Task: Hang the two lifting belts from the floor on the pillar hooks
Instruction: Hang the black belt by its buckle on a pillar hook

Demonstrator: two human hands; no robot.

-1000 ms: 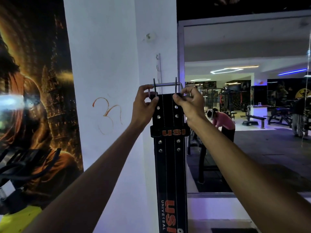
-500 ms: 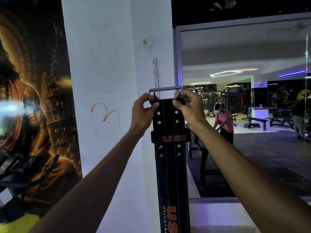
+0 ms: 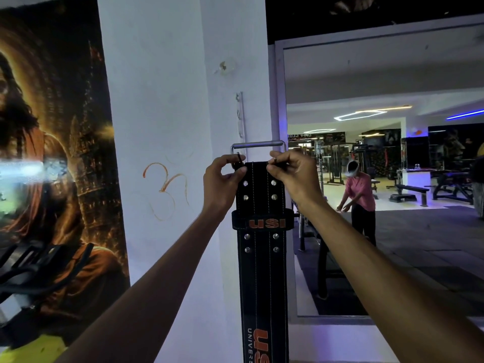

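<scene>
A black leather lifting belt (image 3: 263, 271) with orange "USI" lettering hangs straight down in front of the white pillar (image 3: 162, 106). Its silver buckle frame (image 3: 258, 145) stands up above the belt's top edge. My left hand (image 3: 222, 179) pinches the top left corner of the belt by a buckle prong. At the top right corner my right hand (image 3: 293, 171) pinches the other prong. A narrow metal hook strip (image 3: 240, 115) runs down the pillar just above the buckle. Only one belt is in view.
A large dark poster (image 3: 52, 166) covers the wall left of the pillar. Right of the pillar a wall mirror (image 3: 379, 79) reflects the gym with machines, benches and a person in a pink shirt (image 3: 360, 203). Black equipment (image 3: 28, 268) sits at lower left.
The buckle frame has swung from pointing toward me to standing upright above the belt. Both hands and the belt have stayed near the hook strip, sitting slightly lower in view.
</scene>
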